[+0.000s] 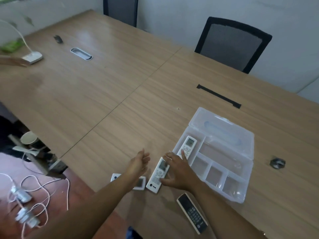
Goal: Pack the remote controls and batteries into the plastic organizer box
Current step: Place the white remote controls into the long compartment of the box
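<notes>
Head view: your right hand [174, 171] grasps a white remote [158, 175] left of the organizer box [241, 194]; your left hand [139, 163] hovers open.

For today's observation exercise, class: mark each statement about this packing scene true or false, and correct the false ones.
1. One white remote already lies in the organizer box. True.
2. The box's lid is shut. False: it lies open.
3. The right hand rests on a white remote on the table. True.
4. The left hand grips a remote. False: it is open and holds nothing.
5. The black-faced remote lies in the box. False: it lies on the table, nearer the person.
</notes>
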